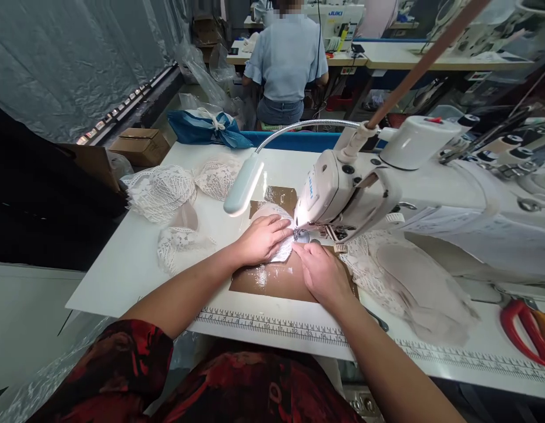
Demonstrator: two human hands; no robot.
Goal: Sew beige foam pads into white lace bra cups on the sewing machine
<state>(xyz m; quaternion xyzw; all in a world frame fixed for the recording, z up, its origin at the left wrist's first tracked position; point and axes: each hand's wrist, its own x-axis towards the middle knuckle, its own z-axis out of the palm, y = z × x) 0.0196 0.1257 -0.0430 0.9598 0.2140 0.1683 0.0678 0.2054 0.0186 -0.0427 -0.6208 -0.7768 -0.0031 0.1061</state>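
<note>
A white lace cup piece (281,251) lies under the needle area of a white sewing machine (327,182), on brown tape stuck to the table. Flat on top of this piece rests my left hand (264,239), its fingers stretched toward the needle. My right hand (320,271) is at the piece's right edge, thumb and index finger pinched together on it just below the presser foot. The lamp head (245,183) hangs over the work, behind my left hand.
Lace pieces (160,191) lie at the table's left, more lace fabric (413,282) at the right. Red-handled scissors (525,329) sit at the far right. A blue bundle (211,127) is behind the table's back left edge. Farther off, a person (283,61) sits at another table.
</note>
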